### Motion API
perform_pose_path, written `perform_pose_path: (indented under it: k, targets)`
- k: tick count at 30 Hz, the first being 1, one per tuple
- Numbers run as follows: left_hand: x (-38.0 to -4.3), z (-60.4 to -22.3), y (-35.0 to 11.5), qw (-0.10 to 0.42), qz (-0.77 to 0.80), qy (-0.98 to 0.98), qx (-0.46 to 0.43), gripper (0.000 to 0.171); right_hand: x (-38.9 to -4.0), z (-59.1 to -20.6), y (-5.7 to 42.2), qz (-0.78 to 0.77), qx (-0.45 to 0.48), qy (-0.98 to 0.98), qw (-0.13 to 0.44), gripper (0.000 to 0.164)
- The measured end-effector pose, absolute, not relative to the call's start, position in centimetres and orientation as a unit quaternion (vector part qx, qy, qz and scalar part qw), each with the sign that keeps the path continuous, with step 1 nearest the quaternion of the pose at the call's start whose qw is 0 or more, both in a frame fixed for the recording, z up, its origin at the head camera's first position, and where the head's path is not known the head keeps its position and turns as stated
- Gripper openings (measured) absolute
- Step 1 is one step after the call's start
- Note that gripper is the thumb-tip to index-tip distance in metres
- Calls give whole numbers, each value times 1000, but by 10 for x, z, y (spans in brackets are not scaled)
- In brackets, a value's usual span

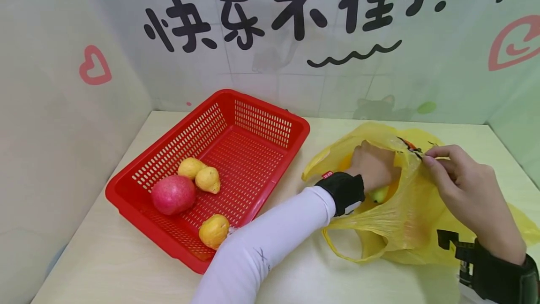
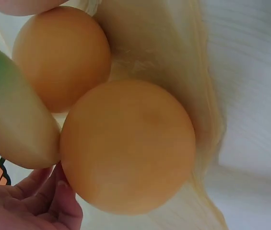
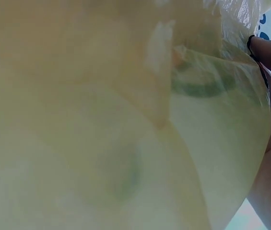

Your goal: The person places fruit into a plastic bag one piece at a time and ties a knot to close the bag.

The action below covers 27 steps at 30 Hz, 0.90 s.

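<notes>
My left hand (image 1: 373, 165) reaches into the mouth of a yellow plastic bag (image 1: 409, 219). In the left wrist view, fingers (image 2: 34, 201) curl beside a large round orange fruit (image 2: 128, 146). A smaller orange fruit (image 2: 63, 57) lies against it, with a fingertip at its upper edge. Left of both is a pale yellow fruit with a green end (image 2: 15, 115). Whether the left hand grips any of these cannot be made out. My right hand (image 1: 468, 191) pinches the bag's rim between thumb and fingers, by a black and orange print (image 1: 410, 145).
A red slotted basket (image 1: 261, 154) stands to the left on the pale tabletop (image 1: 363, 285). It holds a pinkish-red fruit (image 1: 174, 194), two touching yellow lumpy fruits (image 1: 207, 180) and another yellow fruit (image 1: 213, 231). Behind the table hangs a printed backdrop (image 1: 270, 55).
</notes>
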<state>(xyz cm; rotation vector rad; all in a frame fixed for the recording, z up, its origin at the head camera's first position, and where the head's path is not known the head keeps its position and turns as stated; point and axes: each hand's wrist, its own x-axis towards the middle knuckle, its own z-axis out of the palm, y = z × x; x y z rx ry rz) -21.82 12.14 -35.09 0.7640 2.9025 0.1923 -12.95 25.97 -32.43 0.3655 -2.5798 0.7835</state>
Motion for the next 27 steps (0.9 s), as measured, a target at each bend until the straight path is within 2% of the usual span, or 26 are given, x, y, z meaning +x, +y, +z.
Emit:
perform_pose_path:
  k: [12,16,21,27]
  targets:
    - [-222,-353,113,77,191,946,250,24,-130,-325,259,282,134,-928,205,14]
    - [-223,-353,110,67,230,935,260,27,-130,-325,259,282,136,-927,208,14]
    - [-222,-351,110,100,189,943,254,23,-131,-325,259,282,137,-928,203,15]
    - [-219,-349,108,116,162,949,244,38,-130,-325,259,282,132,-930,195,16]
